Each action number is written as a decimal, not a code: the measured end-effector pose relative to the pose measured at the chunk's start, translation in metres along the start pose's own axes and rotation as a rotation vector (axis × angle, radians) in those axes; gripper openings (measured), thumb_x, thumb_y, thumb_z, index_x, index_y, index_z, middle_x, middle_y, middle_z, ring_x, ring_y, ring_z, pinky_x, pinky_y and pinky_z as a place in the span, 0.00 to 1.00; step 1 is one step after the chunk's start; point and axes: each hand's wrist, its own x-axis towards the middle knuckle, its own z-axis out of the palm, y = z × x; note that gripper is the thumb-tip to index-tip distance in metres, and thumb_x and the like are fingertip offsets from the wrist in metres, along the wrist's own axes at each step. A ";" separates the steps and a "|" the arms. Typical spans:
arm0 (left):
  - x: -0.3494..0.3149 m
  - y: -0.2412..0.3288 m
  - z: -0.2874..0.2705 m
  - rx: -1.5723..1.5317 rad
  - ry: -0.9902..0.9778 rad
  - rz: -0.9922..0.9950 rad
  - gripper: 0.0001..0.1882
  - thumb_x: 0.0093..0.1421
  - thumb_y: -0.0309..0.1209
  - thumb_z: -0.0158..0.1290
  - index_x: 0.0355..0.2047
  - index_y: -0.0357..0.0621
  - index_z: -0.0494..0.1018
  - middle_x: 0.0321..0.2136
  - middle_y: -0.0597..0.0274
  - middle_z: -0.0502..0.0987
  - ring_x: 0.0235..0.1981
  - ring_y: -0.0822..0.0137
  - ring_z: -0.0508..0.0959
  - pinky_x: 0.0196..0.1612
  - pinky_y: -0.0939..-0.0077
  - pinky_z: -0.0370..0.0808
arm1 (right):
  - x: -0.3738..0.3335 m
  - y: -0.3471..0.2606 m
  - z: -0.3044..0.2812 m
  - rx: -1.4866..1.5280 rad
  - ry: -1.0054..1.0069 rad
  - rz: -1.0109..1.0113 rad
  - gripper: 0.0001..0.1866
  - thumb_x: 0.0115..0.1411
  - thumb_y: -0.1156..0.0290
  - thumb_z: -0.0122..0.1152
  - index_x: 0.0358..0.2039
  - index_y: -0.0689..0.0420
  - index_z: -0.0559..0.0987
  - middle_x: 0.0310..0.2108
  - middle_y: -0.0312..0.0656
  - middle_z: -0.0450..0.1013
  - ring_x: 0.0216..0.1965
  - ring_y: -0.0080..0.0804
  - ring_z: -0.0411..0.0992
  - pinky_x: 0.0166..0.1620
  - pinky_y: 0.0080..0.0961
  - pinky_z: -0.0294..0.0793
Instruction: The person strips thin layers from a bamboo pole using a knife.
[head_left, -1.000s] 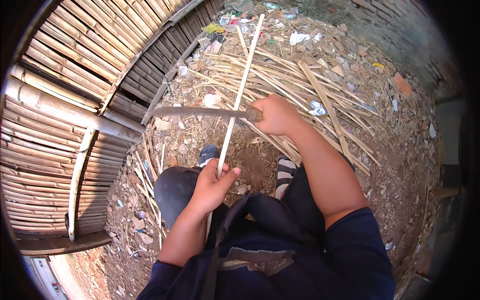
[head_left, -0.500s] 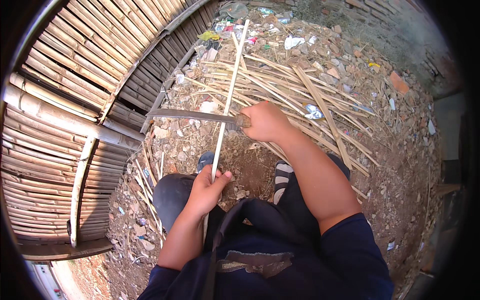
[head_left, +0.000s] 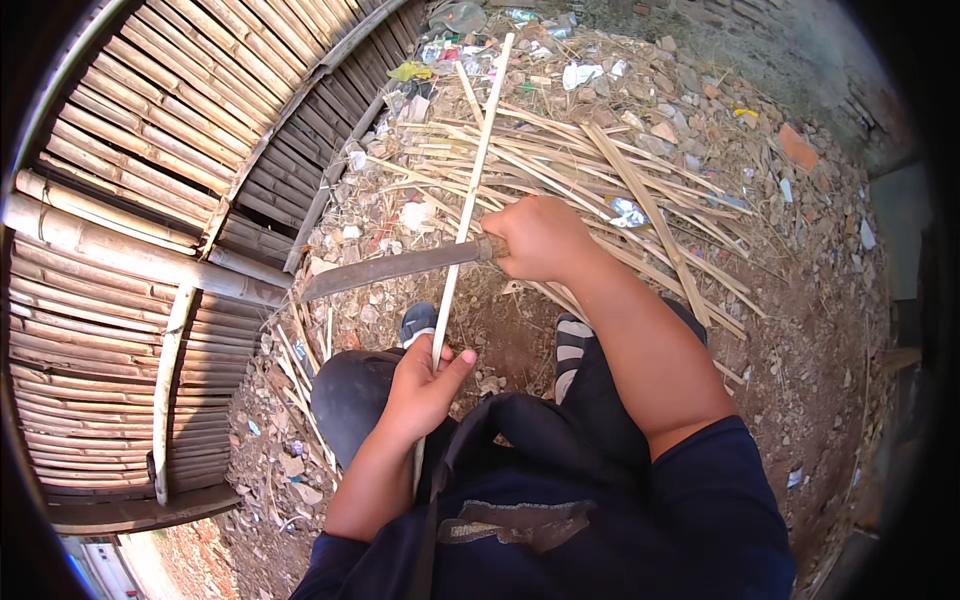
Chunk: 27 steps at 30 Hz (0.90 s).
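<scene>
My left hand (head_left: 423, 389) is closed around the lower part of a long pale bamboo strip (head_left: 463, 222), which slants up and away from my lap. Fingers wrapped round its wooden handle, my right hand (head_left: 541, 237) grips a machete (head_left: 390, 266). The broad dark blade points left and crosses the strip just beside the handle; it appears to touch it. The strip's near end runs below my left hand toward my lap, partly hidden by my forearm. Beyond my hands a loose pile of split bamboo strips (head_left: 560, 170) lies on the ground.
A bamboo-slat wall (head_left: 110, 340) stands close on my left. More thin strips (head_left: 300, 390) lie beside my left knee. Stones, plastic scraps and a broken brick (head_left: 797, 147) litter the dirt. My feet in striped sandals (head_left: 570, 350) rest near the pile.
The machete's blade has tilted, its tip dropping nearer to me while the flat shows more. My left hand still holds the bamboo strip and has barely shifted.
</scene>
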 end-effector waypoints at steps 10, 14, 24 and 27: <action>-0.048 0.018 -0.032 0.135 -0.003 -0.015 0.13 0.75 0.38 0.55 0.40 0.40 0.71 0.30 0.74 0.71 0.30 0.82 0.66 0.35 0.83 0.65 | 0.003 0.028 -0.021 0.368 0.174 0.292 0.23 0.56 0.57 0.71 0.50 0.55 0.85 0.40 0.53 0.82 0.42 0.53 0.81 0.47 0.43 0.79; -0.045 0.009 -0.026 0.116 0.001 -0.012 0.13 0.77 0.41 0.50 0.43 0.42 0.71 0.25 0.75 0.68 0.24 0.82 0.64 0.27 0.83 0.61 | -0.007 0.015 -0.001 0.568 0.098 0.148 0.29 0.57 0.49 0.74 0.51 0.58 0.83 0.39 0.52 0.83 0.42 0.48 0.81 0.47 0.42 0.79; -0.058 0.010 -0.012 0.283 0.030 -0.006 0.13 0.78 0.38 0.49 0.44 0.41 0.71 0.26 0.70 0.71 0.24 0.80 0.68 0.28 0.81 0.68 | -0.007 -0.010 0.004 1.187 -0.038 0.094 0.16 0.63 0.56 0.74 0.41 0.55 0.83 0.27 0.30 0.76 0.21 0.17 0.69 0.27 0.20 0.69; -0.032 0.031 -0.010 0.110 -0.021 -0.065 0.11 0.78 0.38 0.48 0.45 0.43 0.69 0.25 0.67 0.71 0.20 0.77 0.68 0.23 0.82 0.68 | -0.012 -0.014 -0.007 1.179 -0.058 0.064 0.17 0.62 0.56 0.74 0.41 0.55 0.83 0.27 0.31 0.77 0.22 0.19 0.70 0.28 0.22 0.70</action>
